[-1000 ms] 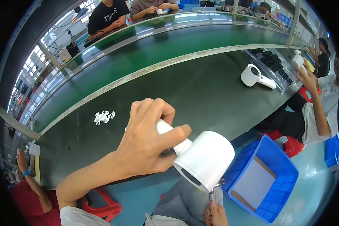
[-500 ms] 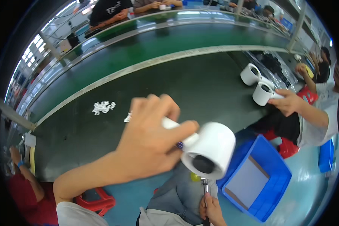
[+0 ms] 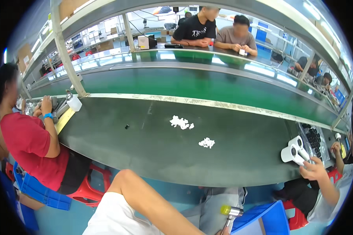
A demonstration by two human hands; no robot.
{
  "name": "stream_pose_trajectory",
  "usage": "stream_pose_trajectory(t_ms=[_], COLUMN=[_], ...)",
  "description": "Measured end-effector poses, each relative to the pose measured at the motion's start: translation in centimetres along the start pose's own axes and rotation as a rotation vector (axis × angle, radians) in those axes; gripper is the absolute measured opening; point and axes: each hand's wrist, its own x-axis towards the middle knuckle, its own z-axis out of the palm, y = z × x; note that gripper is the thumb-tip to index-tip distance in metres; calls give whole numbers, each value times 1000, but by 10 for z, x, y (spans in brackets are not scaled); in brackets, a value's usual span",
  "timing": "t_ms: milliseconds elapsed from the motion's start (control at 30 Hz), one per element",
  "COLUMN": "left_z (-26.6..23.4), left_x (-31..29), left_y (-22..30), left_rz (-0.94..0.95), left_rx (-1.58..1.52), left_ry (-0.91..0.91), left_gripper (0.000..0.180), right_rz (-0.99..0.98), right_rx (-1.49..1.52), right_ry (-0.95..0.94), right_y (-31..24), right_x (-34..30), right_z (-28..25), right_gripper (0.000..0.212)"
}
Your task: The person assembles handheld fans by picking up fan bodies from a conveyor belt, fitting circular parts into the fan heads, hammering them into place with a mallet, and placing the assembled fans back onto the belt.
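Observation:
My left forearm stretches toward the bottom edge, where the left hand is cut off from view; whether it still holds anything is hidden. Low in the picture, a mallet with a yellow-tipped metal head stands up over my grey-trousered legs. Part of my right hand shows at the bottom edge, closed around the mallet's handle. On the dark worktable lie two heaps of small white pieces, a farther heap and a nearer heap.
At right, a co-worker's hand touches white cup-shaped parts with handles. A blue bin stands right of my legs. A small black piece lies left on the table. A red-shirted person sits at left; a green conveyor runs beyond.
My left hand, which held a white cup-shaped part with a handle over the table, has dropped below the bottom edge. The view has tilted up and swung left.

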Motion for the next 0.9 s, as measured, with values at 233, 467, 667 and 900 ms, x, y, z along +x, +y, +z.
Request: stream_pose_trajectory(t_ms=[233, 467, 667, 900], left_z=[-6, -19, -11, -17], left_x=[2, 3, 12, 14], left_y=[-2, 0, 7, 5], left_rz=[64, -16, 84, 51], left_rx=[146, -51, 132, 188], left_ry=[131, 17, 148, 178], left_gripper=[45, 52, 48, 46], right_rz=[-73, -96, -70, -54], right_rx=[9, 29, 2, -21], right_ry=[30, 76, 19, 13], right_y=[31, 68, 96, 122], right_x=[13, 21, 37, 49], right_z=[-12, -29, -26, -40], right_gripper=[36, 32, 30, 29])
